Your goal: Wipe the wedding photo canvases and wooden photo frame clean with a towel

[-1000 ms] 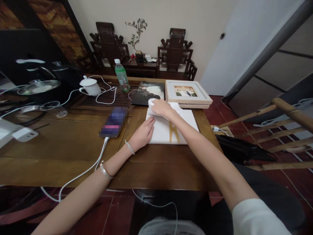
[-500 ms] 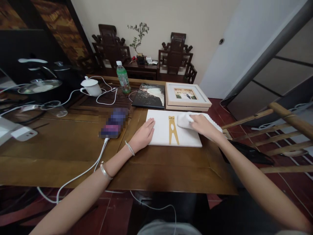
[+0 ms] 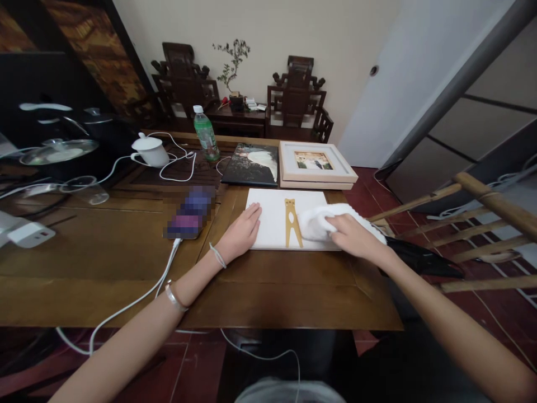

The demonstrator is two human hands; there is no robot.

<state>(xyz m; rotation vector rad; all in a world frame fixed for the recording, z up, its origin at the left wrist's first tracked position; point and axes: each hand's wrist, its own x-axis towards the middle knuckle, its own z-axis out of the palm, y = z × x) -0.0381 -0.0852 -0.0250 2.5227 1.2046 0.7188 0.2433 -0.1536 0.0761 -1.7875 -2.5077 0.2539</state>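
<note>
A flat white board (image 3: 268, 224) lies on the wooden table near its right end, with a yellow cat-shaped figure (image 3: 290, 215) with long legs on its face. My left hand (image 3: 244, 228) rests flat on the board's left edge, fingers stretched out and holding nothing. Bunched under my right hand (image 3: 352, 234) is a white cloth (image 3: 319, 221), pressed against the board's right part. The cloth covers the board's lower right area, and its loose end trails to the right beyond the board. My right fingers are closed on it.
Behind the board lie a dark picture panel (image 3: 254, 164) and stacked light wooden frames (image 3: 318, 162). A green-labelled bottle (image 3: 206, 134), white lidded cup (image 3: 150, 150), clear plastic cup (image 3: 90, 190) and phone on a cable (image 3: 191, 212) stand leftward. A wooden chair (image 3: 495, 207) is at right.
My right hand has drawn the white cloth down the board, from its upper right towards the lower right edge. The left hand stays on the board. The view has shifted slightly.
</note>
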